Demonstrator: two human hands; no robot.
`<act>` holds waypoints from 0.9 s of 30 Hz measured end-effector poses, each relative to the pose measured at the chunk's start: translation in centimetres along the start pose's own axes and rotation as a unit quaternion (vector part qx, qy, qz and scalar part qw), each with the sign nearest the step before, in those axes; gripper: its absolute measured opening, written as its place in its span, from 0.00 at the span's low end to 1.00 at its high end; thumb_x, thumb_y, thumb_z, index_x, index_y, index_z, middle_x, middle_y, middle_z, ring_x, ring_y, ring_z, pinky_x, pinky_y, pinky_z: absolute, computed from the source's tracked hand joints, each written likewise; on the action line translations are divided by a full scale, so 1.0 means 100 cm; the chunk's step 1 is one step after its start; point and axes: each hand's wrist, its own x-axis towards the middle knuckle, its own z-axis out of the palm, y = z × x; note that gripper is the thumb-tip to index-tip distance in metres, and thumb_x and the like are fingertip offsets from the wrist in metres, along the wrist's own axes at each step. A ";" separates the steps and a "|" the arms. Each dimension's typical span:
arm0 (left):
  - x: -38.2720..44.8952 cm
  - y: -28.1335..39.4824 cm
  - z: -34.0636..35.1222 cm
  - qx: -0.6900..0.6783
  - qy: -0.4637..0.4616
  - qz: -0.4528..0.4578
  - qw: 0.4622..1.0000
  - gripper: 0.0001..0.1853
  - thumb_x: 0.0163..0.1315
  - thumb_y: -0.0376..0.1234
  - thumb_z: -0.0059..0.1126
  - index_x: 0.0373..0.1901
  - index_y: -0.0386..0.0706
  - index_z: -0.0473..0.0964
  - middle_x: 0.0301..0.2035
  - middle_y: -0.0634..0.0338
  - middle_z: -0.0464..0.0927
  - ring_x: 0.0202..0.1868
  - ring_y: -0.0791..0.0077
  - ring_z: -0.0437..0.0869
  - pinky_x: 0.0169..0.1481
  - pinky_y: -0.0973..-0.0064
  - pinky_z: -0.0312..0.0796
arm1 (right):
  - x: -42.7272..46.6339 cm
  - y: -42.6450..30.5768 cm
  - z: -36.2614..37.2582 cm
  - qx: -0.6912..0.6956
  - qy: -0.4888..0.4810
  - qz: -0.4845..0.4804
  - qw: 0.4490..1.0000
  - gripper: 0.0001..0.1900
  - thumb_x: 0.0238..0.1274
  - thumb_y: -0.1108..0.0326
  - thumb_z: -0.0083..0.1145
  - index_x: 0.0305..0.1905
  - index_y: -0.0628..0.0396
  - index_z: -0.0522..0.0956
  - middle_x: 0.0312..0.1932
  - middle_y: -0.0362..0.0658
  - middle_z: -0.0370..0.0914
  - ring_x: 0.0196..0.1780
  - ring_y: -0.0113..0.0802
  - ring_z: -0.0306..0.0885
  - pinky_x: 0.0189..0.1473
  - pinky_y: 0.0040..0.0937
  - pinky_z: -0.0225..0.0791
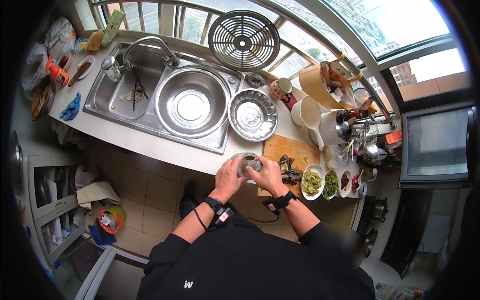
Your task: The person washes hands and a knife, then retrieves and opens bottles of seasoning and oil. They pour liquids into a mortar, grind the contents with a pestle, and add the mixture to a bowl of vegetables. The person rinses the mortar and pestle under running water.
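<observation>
At the counter's front edge, my left hand (227, 179) grips the side of a speckled grey stone mortar (235, 156). My right hand (269, 174) is closed around a short grey stone piece, apparently a pestle (254, 164), held at the mortar's mouth. Something reddish-brown shows in the small visible part of the mortar; my fingers and the pestle hide the rest. Just right of my right hand, dark wilted leaves (289, 170) lie on a wooden cutting board (279, 145). A white bowl of chopped yellow-green vegetable (312, 182) stands beside the leaves.
Bowls of chopped green pepper (330, 184) and dark red pieces (344, 183) line the right. Behind are a fluted metal bowl (252, 115), a white long-handled pot (306, 111) and a steel basin (192, 102) on the sink (123, 107). A bin (111, 220) stands on the floor.
</observation>
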 end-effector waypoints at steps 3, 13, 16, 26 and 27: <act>0.000 0.000 0.000 -0.001 0.001 0.007 1.000 0.50 0.51 0.37 0.88 0.77 0.46 0.70 0.51 0.49 0.80 0.57 0.47 0.85 0.60 0.54 0.79 | 0.002 0.003 -0.001 -0.022 0.020 -0.002 1.000 0.28 0.59 0.46 0.75 0.55 0.57 0.88 0.35 0.57 0.90 0.42 0.56 0.92 0.49 0.49 0.84; 0.000 0.000 -0.002 0.003 -0.008 0.002 1.000 0.50 0.50 0.38 0.88 0.77 0.46 0.70 0.52 0.49 0.80 0.58 0.47 0.84 0.60 0.54 0.79 | -0.001 0.000 0.003 -0.008 0.035 -0.029 0.999 0.27 0.59 0.48 0.75 0.54 0.60 0.88 0.30 0.56 0.89 0.38 0.53 0.92 0.46 0.47 0.84; 0.000 0.000 -0.002 0.000 -0.009 0.002 1.000 0.50 0.51 0.38 0.87 0.78 0.45 0.70 0.52 0.49 0.80 0.58 0.47 0.84 0.60 0.54 0.79 | 0.000 0.002 -0.003 -0.024 0.013 0.011 1.000 0.27 0.60 0.47 0.75 0.56 0.57 0.88 0.37 0.59 0.90 0.45 0.59 0.91 0.51 0.51 0.83; 0.000 0.000 0.000 0.006 -0.002 -0.009 1.000 0.52 0.47 0.36 0.89 0.76 0.47 0.70 0.52 0.51 0.81 0.57 0.48 0.85 0.60 0.55 0.80 | 0.001 0.002 0.005 -0.001 0.060 -0.057 0.997 0.27 0.59 0.48 0.74 0.54 0.61 0.89 0.28 0.55 0.89 0.36 0.48 0.92 0.43 0.42 0.84; 0.000 0.000 0.000 0.003 -0.002 -0.002 1.000 0.51 0.49 0.36 0.89 0.77 0.47 0.69 0.52 0.51 0.81 0.57 0.48 0.85 0.61 0.55 0.80 | 0.003 0.002 0.003 -0.022 0.054 -0.050 0.997 0.27 0.60 0.48 0.74 0.54 0.61 0.88 0.27 0.55 0.89 0.35 0.48 0.92 0.43 0.42 0.84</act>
